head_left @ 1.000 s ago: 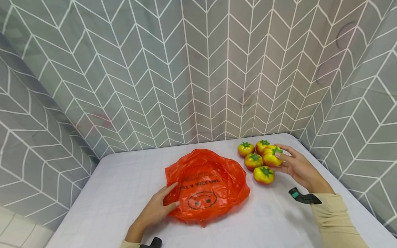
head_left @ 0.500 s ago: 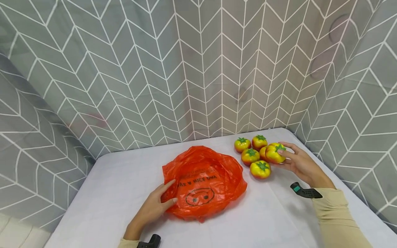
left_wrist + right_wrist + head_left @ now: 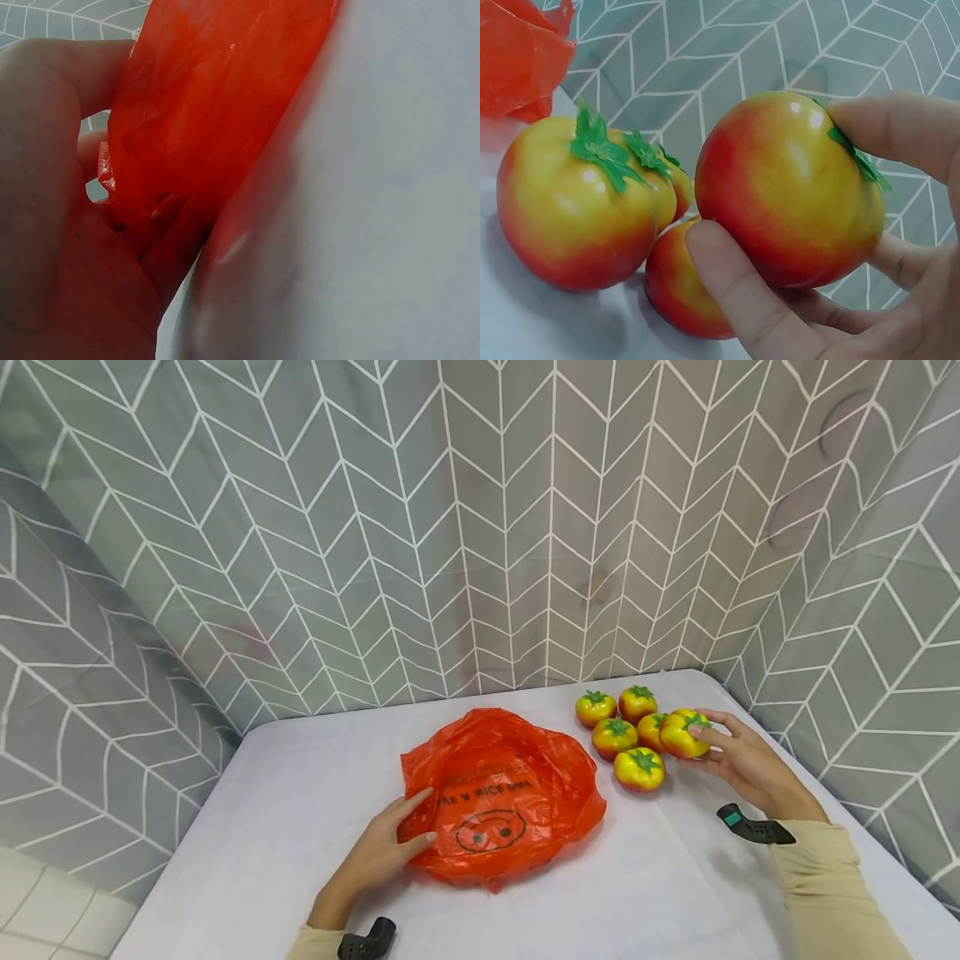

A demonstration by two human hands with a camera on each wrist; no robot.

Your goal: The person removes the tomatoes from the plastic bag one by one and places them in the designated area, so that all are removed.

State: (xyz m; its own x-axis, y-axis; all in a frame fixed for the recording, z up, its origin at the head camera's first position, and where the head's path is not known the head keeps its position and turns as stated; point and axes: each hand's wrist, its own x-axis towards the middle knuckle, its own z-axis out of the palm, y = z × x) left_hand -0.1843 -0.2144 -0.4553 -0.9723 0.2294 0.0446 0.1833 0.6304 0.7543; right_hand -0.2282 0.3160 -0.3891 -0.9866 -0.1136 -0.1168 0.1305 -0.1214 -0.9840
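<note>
In the head view, a red plastic bag [image 3: 487,810] with a printed smiling face lies on the table, its mouth spread wide. My left hand [image 3: 378,847] is at its left side, thumb and fingers round the edge; in the left wrist view the red film [image 3: 217,97] passes between them. Off to the right, my right hand [image 3: 742,764] grips a glossy yellow-red tomato [image 3: 684,732] with a green star-shaped top. Close up, the right wrist view shows this tomato [image 3: 787,187] between thumb and fingertips, above another tomato [image 3: 686,285].
Several similar tomatoes [image 3: 615,739] cluster between the bag and my right hand, with one tomato [image 3: 640,770] nearest the front. The table [image 3: 315,793] has a white cloth. A grey curtain [image 3: 480,527] with white chevrons hangs behind it and along both sides.
My right hand has drawn the gripped tomato to the right, away from the cluster, uncovering more of the tomato behind it. The left hand stays at the bag.
</note>
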